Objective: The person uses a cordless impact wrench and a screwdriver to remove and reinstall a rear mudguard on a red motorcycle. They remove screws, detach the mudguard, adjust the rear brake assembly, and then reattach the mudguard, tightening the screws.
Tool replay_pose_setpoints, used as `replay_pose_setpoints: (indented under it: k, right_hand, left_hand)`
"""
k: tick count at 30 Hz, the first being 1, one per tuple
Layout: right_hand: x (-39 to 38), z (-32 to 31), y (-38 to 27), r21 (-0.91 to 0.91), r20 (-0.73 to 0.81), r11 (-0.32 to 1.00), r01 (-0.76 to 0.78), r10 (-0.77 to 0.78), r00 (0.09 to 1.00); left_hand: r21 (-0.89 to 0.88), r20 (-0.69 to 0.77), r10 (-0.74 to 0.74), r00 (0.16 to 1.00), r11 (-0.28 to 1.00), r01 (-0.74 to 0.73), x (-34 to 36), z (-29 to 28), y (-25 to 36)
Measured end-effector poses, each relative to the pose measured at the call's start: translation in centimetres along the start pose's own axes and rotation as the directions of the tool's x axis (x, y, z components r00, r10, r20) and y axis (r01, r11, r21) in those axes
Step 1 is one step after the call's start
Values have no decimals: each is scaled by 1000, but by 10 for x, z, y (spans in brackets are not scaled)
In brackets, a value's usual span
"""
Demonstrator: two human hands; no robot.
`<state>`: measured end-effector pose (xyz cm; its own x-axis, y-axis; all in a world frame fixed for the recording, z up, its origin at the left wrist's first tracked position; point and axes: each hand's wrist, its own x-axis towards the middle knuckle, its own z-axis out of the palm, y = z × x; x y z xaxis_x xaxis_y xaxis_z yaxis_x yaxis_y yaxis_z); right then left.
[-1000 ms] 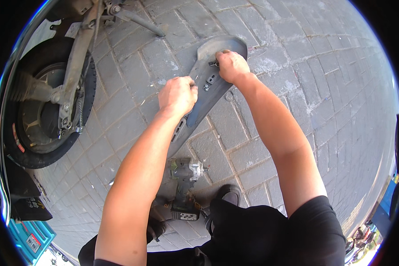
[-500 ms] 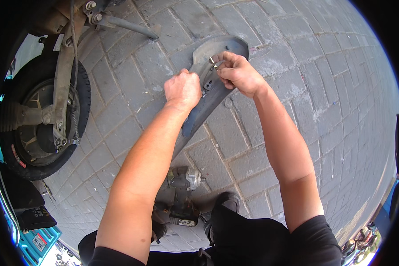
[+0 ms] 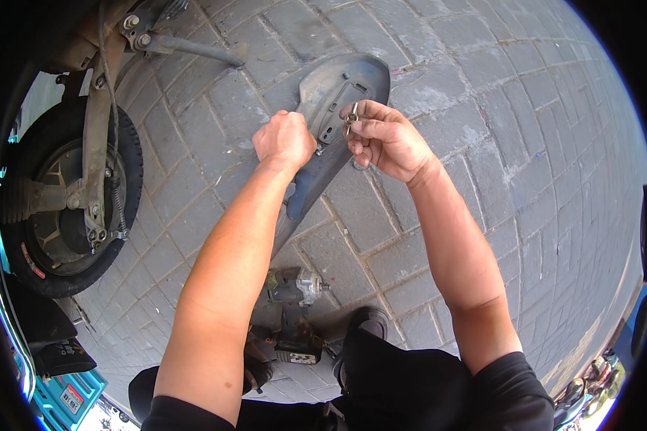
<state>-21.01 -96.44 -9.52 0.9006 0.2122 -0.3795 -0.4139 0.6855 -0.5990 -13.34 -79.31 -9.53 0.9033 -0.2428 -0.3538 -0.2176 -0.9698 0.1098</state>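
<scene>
A long dark grey mudguard [image 3: 338, 161] lies slantwise on the paving, its wide rounded end away from me. It has slots and a small peg in a recessed panel. My left hand [image 3: 285, 138] is a closed fist at its left edge, knuckles up; its fingertips and anything in them are hidden. A little metal stud shows beside that fist. Over the mudguard's right edge, my right hand [image 3: 387, 138] pinches small metal fasteners [image 3: 351, 118] between thumb and fingers, its lower fingers curled. Their exact kind is too small to tell.
A cordless impact wrench [image 3: 295, 287] stands on the grey brick paving [image 3: 424, 266] near my feet. On the left is a vehicle's wheel [image 3: 57, 194] with its fork, cable and a metal strut [image 3: 201, 50]. A turquoise panel [image 3: 68, 395] shows at lower left.
My right hand has drawn back slightly from the mudguard and turned, so the slotted panel and the metal fasteners show more. My left fist stays at the edge. The whole view has shifted a little.
</scene>
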Motion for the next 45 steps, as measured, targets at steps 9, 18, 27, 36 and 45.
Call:
replay_pose_setpoints:
  k: [9, 18, 27, 36, 45]
  right_hand:
    - [-14, 6, 10, -44, -148, 999, -6, 0, 989]
    - [-27, 41, 18, -156, -151, 984, 83, -107, 983]
    - [-18, 144, 15, -439, 119, 871, 221, -187, 975]
    - [-30, 214, 18, -561, 194, 791, 244, -161, 968]
    - [-33, 265, 18, -640, 183, 760, 112, 9, 983]
  left_hand:
    - [46, -52, 106, 993, 994, -104, -9, 12, -4]
    - [-620, -147, 89, 985, 767, -162, -53, -18, -52]
    - [-916, -270, 68, 960, 289, -278, -123, -72, -93]
    - [-898, -351, 78, 933, 255, -358, -163, -111, -126]
    - [-914, -345, 47, 937, 210, -347, -190, -134, -168]
